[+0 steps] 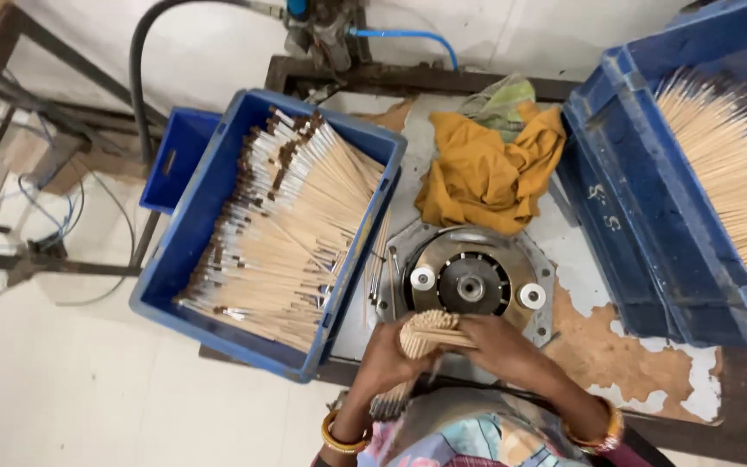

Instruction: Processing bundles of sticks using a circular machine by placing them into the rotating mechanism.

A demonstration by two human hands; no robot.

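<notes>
Wrapped around a bundle of thin wooden sticks (430, 333): left hand (386, 359) curled under and around the near end, right hand (499, 346) closed over the top from the other side. Both shut tight on it, fingers hugging all the way round.

Held just in front of the round metal machine plate (469, 281), right at its near edge, a bit above the person's lap.

Probably light, this bundle. Each stick thin, stiff and likely easy to snap. Loose too, so apt to slide apart if squeezed too softly. Best held round the middle with the whole hand, not by the tips.

Long way of the sticks: hard to tell for sure. Cut ends seen like little dots, facing up and left, toward the camera. Other ends pointing down toward the lap.

Left of the plate, a blue crate (218, 285) full of dark-tipped sticks (291, 225). Right of the plate, a second blue crate (641, 233) with plain sticks (737, 164). Behind the plate, a yellow cloth (490, 169).
</notes>
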